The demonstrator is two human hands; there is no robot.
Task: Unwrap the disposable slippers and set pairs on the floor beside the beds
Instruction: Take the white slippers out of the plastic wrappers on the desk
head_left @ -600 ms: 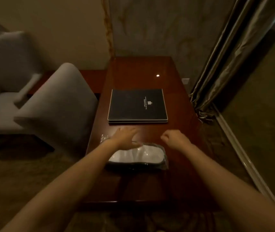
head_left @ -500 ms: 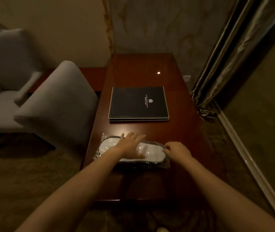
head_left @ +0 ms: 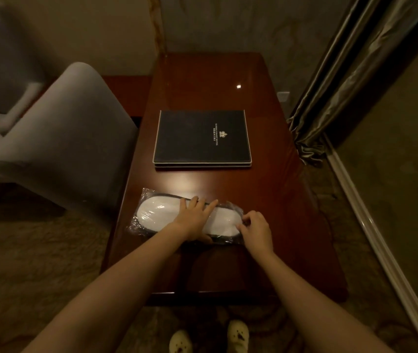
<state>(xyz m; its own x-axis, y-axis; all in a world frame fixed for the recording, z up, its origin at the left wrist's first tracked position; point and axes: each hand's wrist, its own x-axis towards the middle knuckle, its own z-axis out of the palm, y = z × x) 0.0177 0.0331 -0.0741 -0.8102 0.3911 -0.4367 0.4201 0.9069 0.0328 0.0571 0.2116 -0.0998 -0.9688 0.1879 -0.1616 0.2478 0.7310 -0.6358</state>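
A white pair of disposable slippers (head_left: pixel 155 215) sealed in clear plastic wrap lies sideways on the dark wooden table (head_left: pixel 291 225), near its front half. My left hand (head_left: pixel 193 219) lies flat across the middle of the pack, fingers spread, pressing it down. My right hand (head_left: pixel 256 229) is at the pack's right end, with thumb and fingers pinching the plastic there. The slippers' middle is hidden under my left hand.
A black hotel folder (head_left: pixel 201 138) lies on the table behind the pack. A grey upholstered chair (head_left: pixel 62 138) stands against the table's left side, another grey armchair (head_left: pixel 1 72) further left. Curtains (head_left: pixel 350 72) hang at the right. Carpet surrounds the table; my feet (head_left: pixel 210 340) show below.
My left hand has settled flat on the middle of the pack. My right hand came down from above the table onto the pack's right end and closed on the wrap.
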